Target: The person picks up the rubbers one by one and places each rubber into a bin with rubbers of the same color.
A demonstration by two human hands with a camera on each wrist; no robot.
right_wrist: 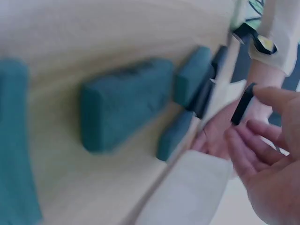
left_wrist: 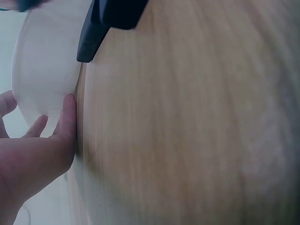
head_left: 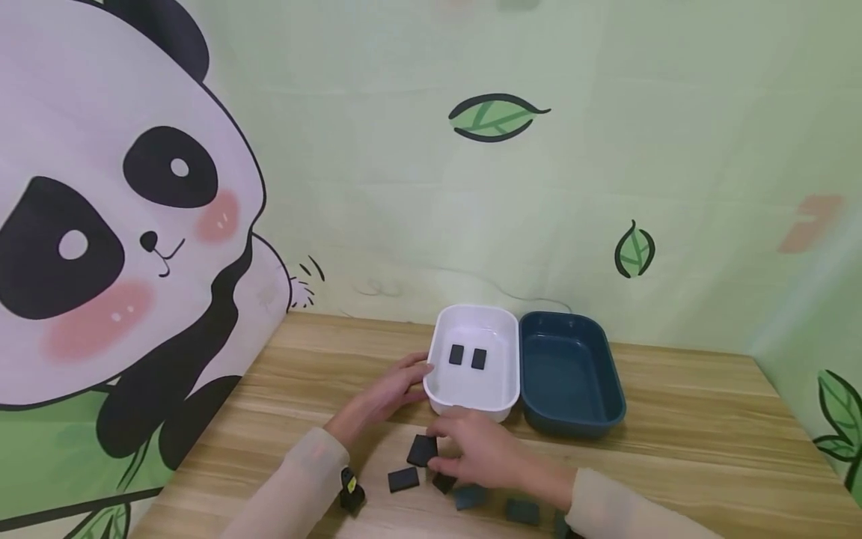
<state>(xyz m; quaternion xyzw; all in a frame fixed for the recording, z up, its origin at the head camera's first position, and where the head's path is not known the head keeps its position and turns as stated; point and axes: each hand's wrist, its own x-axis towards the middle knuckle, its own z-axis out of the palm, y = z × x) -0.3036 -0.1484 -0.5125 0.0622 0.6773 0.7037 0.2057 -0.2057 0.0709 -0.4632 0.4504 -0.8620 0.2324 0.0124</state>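
Note:
My right hand [head_left: 485,451] pinches a small flat black block [head_left: 422,451] between thumb and fingertips, just in front of the white tub [head_left: 508,408]. In the right wrist view this block [right_wrist: 243,104] stands on edge at the fingertips. My left hand [head_left: 397,385] rests against the left side of the white tub, its fingers [left_wrist: 69,115] extended along the outer wall. Two black blocks [head_left: 479,359] lie side by side on the tub floor. Beneath my right hand another black block [head_left: 444,482] is partly hidden, and one more black block [head_left: 403,479] lies to its left.
A dark blue tub [head_left: 572,430] stands right against the white one. Several dark blue-green blocks [head_left: 522,511] lie on the wooden table [head_left: 700,434] toward the front. A printed cloth wall [head_left: 377,187] rises behind the table. A black wrist device [head_left: 351,494] sits by the left sleeve.

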